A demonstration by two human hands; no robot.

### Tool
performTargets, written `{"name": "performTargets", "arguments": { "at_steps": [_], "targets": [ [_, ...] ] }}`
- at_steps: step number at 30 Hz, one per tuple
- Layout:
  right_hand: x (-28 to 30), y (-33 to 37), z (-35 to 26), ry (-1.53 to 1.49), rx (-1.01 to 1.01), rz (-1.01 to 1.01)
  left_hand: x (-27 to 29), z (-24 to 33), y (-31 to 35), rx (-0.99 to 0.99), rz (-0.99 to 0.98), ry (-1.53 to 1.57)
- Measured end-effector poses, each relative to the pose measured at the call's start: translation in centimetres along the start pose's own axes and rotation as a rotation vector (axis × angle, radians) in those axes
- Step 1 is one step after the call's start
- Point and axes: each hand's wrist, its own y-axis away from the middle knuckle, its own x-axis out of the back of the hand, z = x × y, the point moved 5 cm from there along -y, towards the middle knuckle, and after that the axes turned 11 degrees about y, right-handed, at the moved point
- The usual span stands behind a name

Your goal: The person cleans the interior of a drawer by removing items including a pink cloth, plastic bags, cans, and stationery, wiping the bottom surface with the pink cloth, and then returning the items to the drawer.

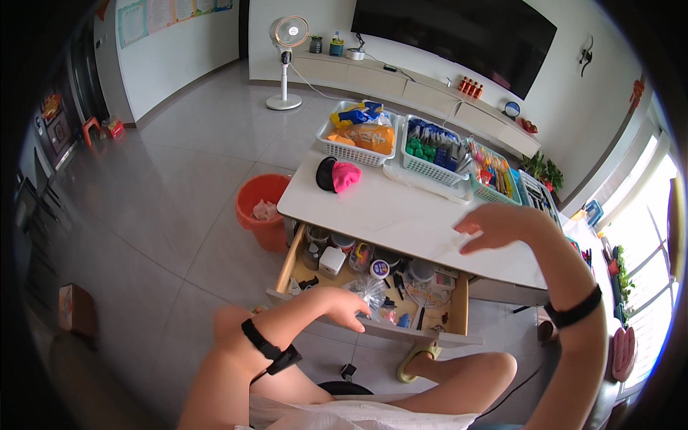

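Leftmost, a brown box (77, 308) sits on the grey tiled floor. Next, an orange-red bin (252, 222), a crumpled pale bag (264, 211) inside, stands just beside the table's left end. Beyond it, well apart: a white pedestal fan (284, 79).

Left hand (344, 307): reaches over the near part of the pulled-out drawer (463, 304), fingers loosely bent and partly open, pointing right. Clear plastic bag (368, 292) lies among the drawer's contents, right by this hand; cannot tell whether the fingertips touch it. Black band on the forearm.

Drawer stock, left to right: white box (332, 261) toward the back, round purple-and-white container (380, 269) near the middle, small blue item (405, 320) close to the front, dark slender item (421, 317) next to that. Other small pieces too jumbled to tell.

White tabletop (401, 211) above: black-and-pink cloth item (345, 176) near the left end. Along the far side, a white basket (351, 153) with orange and blue packages, a second basket (430, 169) with green and dark blue goods, a third, pale green basket (493, 192) of colourful packets.

Right hand (494, 226): raised over the tabletop's right part, fingers apart from the thumb, nothing visible in the grasp. Black band on this forearm also.
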Motion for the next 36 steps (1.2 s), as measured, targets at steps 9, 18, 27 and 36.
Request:
{"name": "performTargets", "arguments": {
  "at_steps": [9, 18, 27, 36],
  "targets": [
    [2.2, -28.3, -7.4, -0.188, 0.121, 0.719, 9.7, -3.1, 5.7, -0.044, 0.651, 0.277],
    [-3.3, -32.6, -10.5, -0.244, -0.215, 0.735, 11.9, -6.2, 9.5, 0.09, 1.016, 0.244],
    [-8.8, -23.7, -12.0, -1.472, 0.099, 0.613, 12.2, -9.4, 7.4, 0.448, 0.953, 0.908],
    [-13.3, -15.5, -14.3, -1.84, 0.249, 0.593, 9.0, -4.1, 2.4, -0.11, 0.739, 1.832]
  ]
}}
